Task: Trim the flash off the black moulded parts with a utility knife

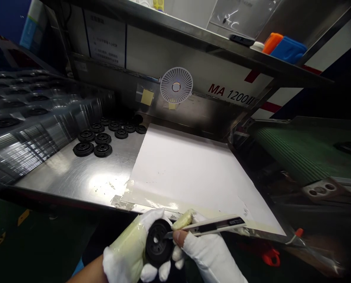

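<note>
In the head view, my left hand (134, 243), in a white and yellowish glove, is closed around a round black wheel-like part (156, 249). The part faces up toward me and has a small bright hole in its middle. My right hand (199, 243), gloved in white with the thumb tip bare, grips a utility knife (213, 226) with a pale body and black inlay. Its blade points left and lies over the face of the black part, near the hole. Whether the blade edge touches the surface I cannot tell. Both hands are close together at the table's front edge.
Several similar black parts (102, 149) stand on the metal table (84, 177) at left, beside stacked clear trays (30, 141). A white sheet (187, 169) is taped down ahead. Behind it is a small fan (176, 85); a green conveyor (299, 153) lies right.
</note>
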`<state>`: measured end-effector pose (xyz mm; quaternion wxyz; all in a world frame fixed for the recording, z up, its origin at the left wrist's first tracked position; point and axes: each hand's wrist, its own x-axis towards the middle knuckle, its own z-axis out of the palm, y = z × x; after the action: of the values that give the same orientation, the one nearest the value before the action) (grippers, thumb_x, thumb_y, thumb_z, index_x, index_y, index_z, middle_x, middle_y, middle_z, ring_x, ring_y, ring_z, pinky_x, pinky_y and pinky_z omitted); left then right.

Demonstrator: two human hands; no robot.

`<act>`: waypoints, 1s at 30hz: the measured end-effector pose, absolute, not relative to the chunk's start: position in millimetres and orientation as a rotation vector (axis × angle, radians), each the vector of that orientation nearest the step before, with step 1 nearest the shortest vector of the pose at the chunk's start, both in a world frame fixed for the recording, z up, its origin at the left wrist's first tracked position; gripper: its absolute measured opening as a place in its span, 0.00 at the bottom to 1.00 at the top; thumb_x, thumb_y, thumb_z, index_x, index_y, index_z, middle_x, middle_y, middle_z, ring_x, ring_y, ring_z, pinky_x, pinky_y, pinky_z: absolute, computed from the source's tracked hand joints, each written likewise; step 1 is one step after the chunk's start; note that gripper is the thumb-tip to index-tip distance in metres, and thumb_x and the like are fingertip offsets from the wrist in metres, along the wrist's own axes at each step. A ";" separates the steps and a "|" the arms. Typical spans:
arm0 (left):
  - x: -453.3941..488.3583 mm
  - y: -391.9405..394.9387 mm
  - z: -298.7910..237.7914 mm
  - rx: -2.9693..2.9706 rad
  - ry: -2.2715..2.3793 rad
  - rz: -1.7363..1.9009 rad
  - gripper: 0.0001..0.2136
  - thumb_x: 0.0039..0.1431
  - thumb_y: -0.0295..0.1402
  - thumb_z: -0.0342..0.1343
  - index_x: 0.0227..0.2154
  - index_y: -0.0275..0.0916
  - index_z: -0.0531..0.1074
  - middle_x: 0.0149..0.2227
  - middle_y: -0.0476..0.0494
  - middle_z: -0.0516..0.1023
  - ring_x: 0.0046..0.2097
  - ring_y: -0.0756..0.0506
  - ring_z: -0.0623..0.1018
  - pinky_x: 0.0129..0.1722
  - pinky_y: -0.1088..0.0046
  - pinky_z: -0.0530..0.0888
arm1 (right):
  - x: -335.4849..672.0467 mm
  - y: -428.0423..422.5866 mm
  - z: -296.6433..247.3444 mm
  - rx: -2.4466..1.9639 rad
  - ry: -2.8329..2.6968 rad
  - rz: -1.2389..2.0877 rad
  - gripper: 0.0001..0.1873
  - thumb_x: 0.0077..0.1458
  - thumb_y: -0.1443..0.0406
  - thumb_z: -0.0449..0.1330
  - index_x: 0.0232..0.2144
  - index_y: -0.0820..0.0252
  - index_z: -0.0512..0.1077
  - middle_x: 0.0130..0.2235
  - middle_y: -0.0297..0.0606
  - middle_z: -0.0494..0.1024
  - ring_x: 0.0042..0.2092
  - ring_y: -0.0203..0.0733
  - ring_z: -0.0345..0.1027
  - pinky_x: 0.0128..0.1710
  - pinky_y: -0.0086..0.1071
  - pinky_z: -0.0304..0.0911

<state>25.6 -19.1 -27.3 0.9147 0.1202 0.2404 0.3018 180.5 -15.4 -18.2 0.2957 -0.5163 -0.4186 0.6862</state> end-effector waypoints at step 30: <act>26.7 -17.5 -34.9 0.265 0.457 0.596 0.36 0.57 0.54 0.33 0.24 0.24 0.73 0.25 0.32 0.73 0.16 0.53 0.70 0.08 0.82 0.48 | 180.1 -22.9 -7.8 -1.379 -1.050 1.878 0.21 0.43 0.49 0.66 0.18 0.62 0.71 0.20 0.36 0.73 0.26 0.42 0.72 0.27 0.32 0.67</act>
<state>26.7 -17.5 -34.9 0.9217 0.1292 0.2225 0.2903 180.1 -22.9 -7.8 0.2889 -0.5166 -0.3935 0.7034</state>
